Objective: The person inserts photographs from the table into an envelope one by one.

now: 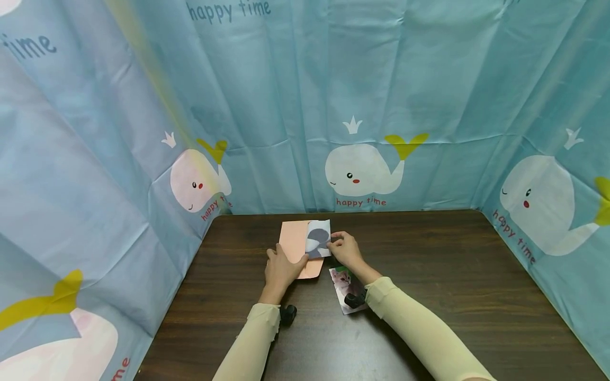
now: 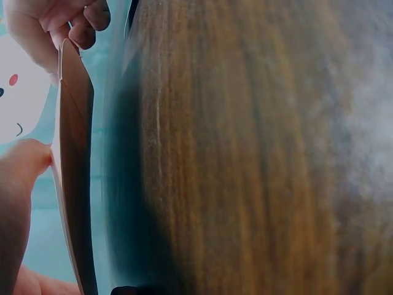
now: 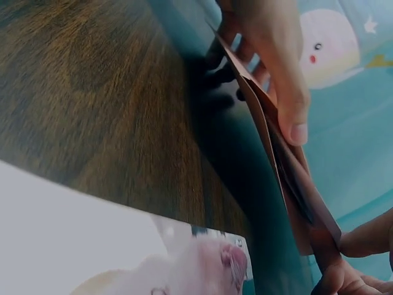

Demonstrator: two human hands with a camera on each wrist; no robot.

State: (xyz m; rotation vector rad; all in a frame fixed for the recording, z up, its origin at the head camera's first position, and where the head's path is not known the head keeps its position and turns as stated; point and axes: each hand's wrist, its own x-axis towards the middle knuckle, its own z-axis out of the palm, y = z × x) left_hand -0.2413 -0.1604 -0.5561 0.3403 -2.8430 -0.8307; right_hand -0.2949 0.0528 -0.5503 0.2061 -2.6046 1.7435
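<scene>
A peach paper envelope [image 1: 292, 238] is raised a little over the table toward its far side. My left hand [image 1: 282, 269] grips its near left part, the thumb across the face and the other fingers behind it. A white picture card with a grey shape [image 1: 318, 239] overlaps the envelope's right side. My right hand [image 1: 349, 252] pinches the right edge of this card between thumb and fingers. The right wrist view shows the envelope [image 3: 258, 117] edge-on with its layers parted. Below my right hand lies a photo of a kitten [image 1: 342, 283], partly covered by the wrist.
The dark wood table [image 1: 443, 296] extends on both sides of the hands. A blue curtain [image 1: 286, 174] printed with whales stands along its back and sides. A black wrist camera [image 1: 288, 315] sits at the left wrist.
</scene>
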